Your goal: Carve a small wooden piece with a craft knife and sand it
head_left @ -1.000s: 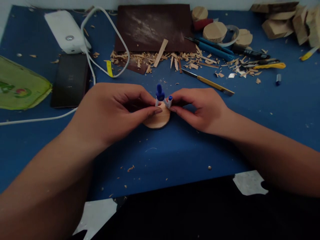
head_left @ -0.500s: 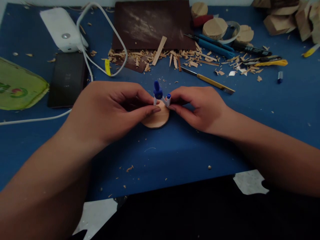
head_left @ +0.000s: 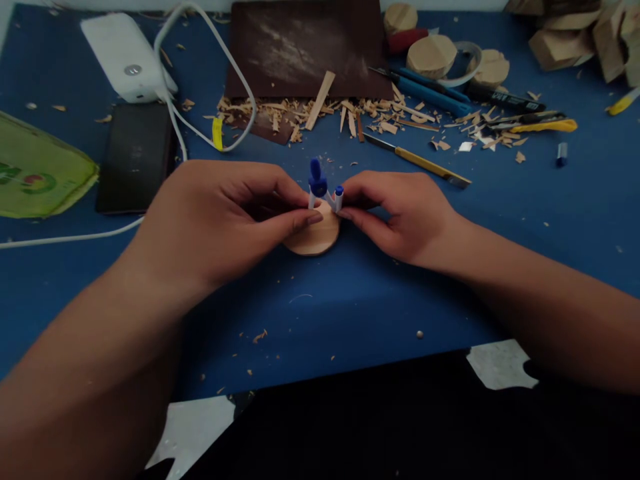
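Observation:
A small drawing compass [head_left: 318, 185] with a blue top and white legs stands over a round wooden disc [head_left: 314, 239] on the blue table. My left hand [head_left: 235, 217] pinches the compass's left leg between thumb and forefinger. The other leg, which has a blue-capped end, is gripped by the thumb and forefinger of my right hand [head_left: 393, 212]. The legs are spread apart. Fingers hide the compass tips, so whether they touch the wood cannot be seen. Beyond my right hand lies a craft knife [head_left: 420, 165] with a yellow handle.
Wood shavings [head_left: 280, 115] are strewn before a dark brown board [head_left: 305, 50]. At the left lie a phone [head_left: 134, 160], a white device [head_left: 125, 57] with a looped cable and a green packet [head_left: 40, 170]. Wooden rounds [head_left: 431, 57], pens and cutters fill the back right, near wood blocks [head_left: 563, 47].
Both hands keep their grip on the compass legs, and the disc stays in place. The whole view has shifted very slightly.

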`<state>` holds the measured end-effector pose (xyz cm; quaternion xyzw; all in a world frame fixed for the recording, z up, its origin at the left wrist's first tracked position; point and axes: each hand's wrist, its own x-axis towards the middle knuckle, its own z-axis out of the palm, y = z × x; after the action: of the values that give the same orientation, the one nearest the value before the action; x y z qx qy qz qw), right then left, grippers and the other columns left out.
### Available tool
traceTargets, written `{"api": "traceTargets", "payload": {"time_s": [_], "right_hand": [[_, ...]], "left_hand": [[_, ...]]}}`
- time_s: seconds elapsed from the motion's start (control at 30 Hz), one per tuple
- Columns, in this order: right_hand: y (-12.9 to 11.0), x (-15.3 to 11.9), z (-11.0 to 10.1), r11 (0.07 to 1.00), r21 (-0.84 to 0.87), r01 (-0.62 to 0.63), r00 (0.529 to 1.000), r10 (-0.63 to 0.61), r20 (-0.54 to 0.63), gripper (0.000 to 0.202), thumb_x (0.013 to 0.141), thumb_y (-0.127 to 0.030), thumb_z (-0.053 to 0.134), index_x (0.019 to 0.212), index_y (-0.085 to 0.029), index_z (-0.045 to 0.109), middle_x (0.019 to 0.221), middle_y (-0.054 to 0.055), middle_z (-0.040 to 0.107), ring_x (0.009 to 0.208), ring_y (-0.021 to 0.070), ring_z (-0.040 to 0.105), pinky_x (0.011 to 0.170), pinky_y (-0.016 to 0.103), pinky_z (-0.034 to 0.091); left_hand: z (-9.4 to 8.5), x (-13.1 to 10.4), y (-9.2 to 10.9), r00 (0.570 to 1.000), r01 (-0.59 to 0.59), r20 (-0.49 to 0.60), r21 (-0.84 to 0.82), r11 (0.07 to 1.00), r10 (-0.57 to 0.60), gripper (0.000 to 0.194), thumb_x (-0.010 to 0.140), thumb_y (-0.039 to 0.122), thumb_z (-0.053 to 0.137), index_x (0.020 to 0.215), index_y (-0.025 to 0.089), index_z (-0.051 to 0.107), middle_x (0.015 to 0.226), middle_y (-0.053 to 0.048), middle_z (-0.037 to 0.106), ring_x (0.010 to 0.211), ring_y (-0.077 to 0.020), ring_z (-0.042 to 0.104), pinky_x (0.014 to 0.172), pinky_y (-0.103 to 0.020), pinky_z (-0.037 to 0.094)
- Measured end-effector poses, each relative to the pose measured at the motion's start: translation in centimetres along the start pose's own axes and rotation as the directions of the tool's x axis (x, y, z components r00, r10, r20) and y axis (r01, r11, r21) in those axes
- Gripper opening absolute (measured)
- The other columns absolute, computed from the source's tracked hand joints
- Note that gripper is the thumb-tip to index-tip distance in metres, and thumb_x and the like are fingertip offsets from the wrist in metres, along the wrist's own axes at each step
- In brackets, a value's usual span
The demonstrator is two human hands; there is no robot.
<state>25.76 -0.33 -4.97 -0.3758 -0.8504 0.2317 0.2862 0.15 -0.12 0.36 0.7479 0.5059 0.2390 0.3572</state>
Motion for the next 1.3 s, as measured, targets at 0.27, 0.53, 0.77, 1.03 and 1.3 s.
{"api": "traceTargets", "payload": {"time_s": [0.27,0.53,0.77,1.03,1.3], "right_hand": [[-0.1,0.0,-0.1,1.000,0.009,-0.012,1.000,0.011,0.004,0.023,0.104,-0.030,0.060,0.120,-0.024,0.075,0.111,0.005,0.081,0.097,0.0240,0.073,0.086,0.036,0.052],[-0.3,0.0,-0.1,0.999,0.045,-0.014,1.000,0.013,0.003,0.022,0.103,-0.029,0.062,0.119,-0.024,0.076,0.111,0.005,0.081,0.098,0.0244,0.074,0.086,0.036,0.053],[-0.2,0.0,0.0,0.999,0.047,0.000,1.000,0.000,-0.013,0.021,0.104,-0.028,0.061,0.119,-0.023,0.076,0.110,0.005,0.081,0.095,0.0224,0.073,0.086,0.033,0.051],[-0.1,0.0,0.3,0.999,0.036,0.015,0.999,-0.013,-0.036,0.022,0.105,-0.030,0.059,0.117,-0.021,0.076,0.106,0.005,0.080,0.091,0.0211,0.071,0.084,0.033,0.051],[0.0,0.0,0.4,0.999,0.043,0.010,0.999,-0.008,-0.042,0.021,0.105,-0.028,0.059,0.115,-0.021,0.075,0.105,0.005,0.080,0.090,0.0205,0.071,0.083,0.032,0.050]], "left_hand": [[-0.1,0.0,0.2,1.000,0.010,0.003,-0.003,1.000,-0.010,0.010,0.087,0.042,0.082,0.090,0.032,0.084,0.094,0.006,0.086,0.086,-0.0222,0.079,0.078,-0.036,0.064],[-0.1,0.0,0.1,1.000,0.004,0.008,-0.011,1.000,-0.003,0.005,0.085,0.040,0.085,0.088,0.035,0.084,0.092,0.009,0.085,0.084,-0.0206,0.078,0.076,-0.036,0.063],[-0.1,0.0,0.1,1.000,0.016,0.006,0.013,1.000,-0.016,0.008,0.087,0.041,0.083,0.089,0.032,0.084,0.095,0.009,0.085,0.086,-0.0187,0.077,0.078,-0.033,0.062],[0.4,0.2,-0.9,0.991,-0.111,-0.079,0.000,0.994,0.111,0.005,0.085,0.036,0.088,0.086,0.032,0.086,0.088,0.008,0.086,0.076,-0.0123,0.079,0.066,-0.022,0.058],[0.3,0.2,-1.0,0.992,-0.103,-0.074,0.019,0.994,0.104,0.008,0.084,0.041,0.088,0.087,0.033,0.086,0.088,0.006,0.086,0.076,-0.0152,0.079,0.064,-0.025,0.060]]}}
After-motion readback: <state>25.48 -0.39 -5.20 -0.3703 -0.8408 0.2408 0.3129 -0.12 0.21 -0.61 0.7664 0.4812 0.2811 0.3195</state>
